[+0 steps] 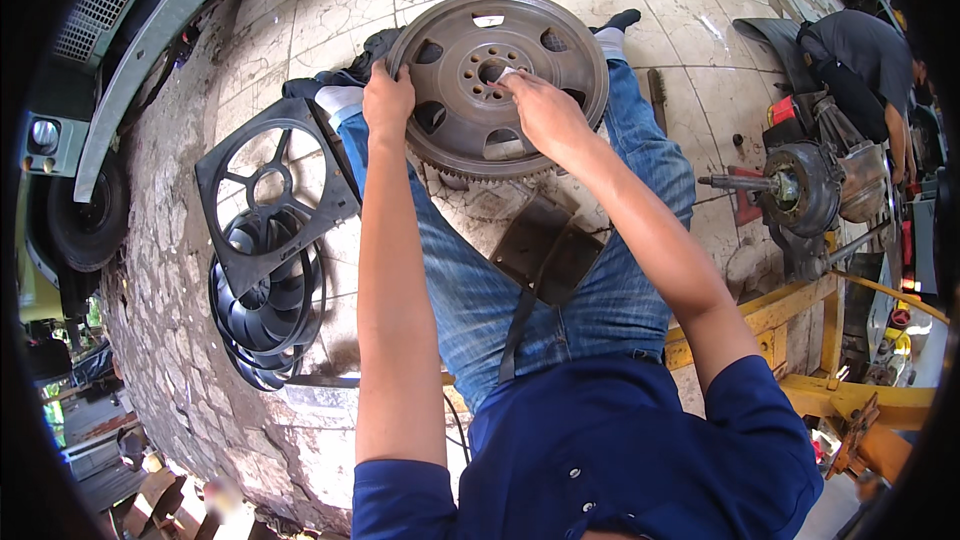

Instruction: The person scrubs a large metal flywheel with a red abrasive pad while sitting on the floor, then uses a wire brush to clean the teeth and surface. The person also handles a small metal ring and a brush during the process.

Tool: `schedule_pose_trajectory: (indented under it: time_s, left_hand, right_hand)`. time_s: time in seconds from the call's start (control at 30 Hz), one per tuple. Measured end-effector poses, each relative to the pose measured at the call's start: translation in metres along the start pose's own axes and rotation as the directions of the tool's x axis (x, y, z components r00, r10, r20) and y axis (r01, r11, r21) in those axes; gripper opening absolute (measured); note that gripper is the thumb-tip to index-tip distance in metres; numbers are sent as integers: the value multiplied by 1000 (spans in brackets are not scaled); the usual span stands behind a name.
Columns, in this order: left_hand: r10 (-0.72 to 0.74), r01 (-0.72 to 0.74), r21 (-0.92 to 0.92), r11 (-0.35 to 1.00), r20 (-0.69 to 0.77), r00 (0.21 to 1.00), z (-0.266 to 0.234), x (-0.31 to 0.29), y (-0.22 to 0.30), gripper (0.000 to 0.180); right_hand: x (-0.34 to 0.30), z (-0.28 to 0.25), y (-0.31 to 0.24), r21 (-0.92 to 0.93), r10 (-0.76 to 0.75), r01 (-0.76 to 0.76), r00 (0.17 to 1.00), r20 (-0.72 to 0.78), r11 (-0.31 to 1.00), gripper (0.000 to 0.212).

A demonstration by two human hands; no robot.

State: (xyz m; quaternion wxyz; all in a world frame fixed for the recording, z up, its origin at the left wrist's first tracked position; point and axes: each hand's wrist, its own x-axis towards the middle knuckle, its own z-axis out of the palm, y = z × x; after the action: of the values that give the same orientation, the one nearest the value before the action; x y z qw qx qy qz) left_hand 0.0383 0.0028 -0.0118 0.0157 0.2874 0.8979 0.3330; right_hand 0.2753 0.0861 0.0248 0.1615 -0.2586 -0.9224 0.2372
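Observation:
A large grey-brown flywheel (460,125) with a toothed rim stands between my legs, its face tilted toward me. Oval openings and a ring of bolt holes surround its center hole. My left hand (388,102) is closed around the left edge of the flywheel. At the center hole, my right hand (548,120) pinches a small whitish piece (507,74) against the hub. Whether that piece is paper or cloth I cannot tell, as the fingers cover most of it.
A black fan shroud (268,140) and a black radiator fan (258,285) lie to the left. On the right sits a gearbox (800,185) with its shaft pointing toward me, and a person (865,60) bends beyond it. A yellow metal frame (790,315) runs behind my right elbow.

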Motion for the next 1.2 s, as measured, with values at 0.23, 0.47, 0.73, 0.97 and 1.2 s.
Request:
schedule_pose_trajectory:
  time_s: [0.23, 0.47, 0.73, 0.97, 1.2]
  left_hand:
    - [-17, 17, 1, 1000, 21, 1000, 2, 1, 1, 50]
    - [-11, 11, 14, 1000, 25, 1000, 1, 0, 3, 49]
    - [-11, 11, 9, 1000, 8, 1000, 2, 1, 5, 49]
    - [-33, 33, 47, 998, 4, 999, 0, -2, 5, 48]
    - [-33, 33, 27, 999, 22, 999, 1, -2, 4, 49]
  right_hand:
    - [-11, 11, 15, -259, -164, 160, 986, 6, 953, 45]
    - [-8, 7, 9, -330, -131, 145, 989, 62, 933, 42]
    - [-6, 1, 10, -324, -123, 140, 990, 73, 935, 45]
    - [-13, 1, 6, -343, -110, 136, 989, 94, 930, 46]
    - [-13, 4, 6, -389, -108, 126, 992, 67, 913, 47]
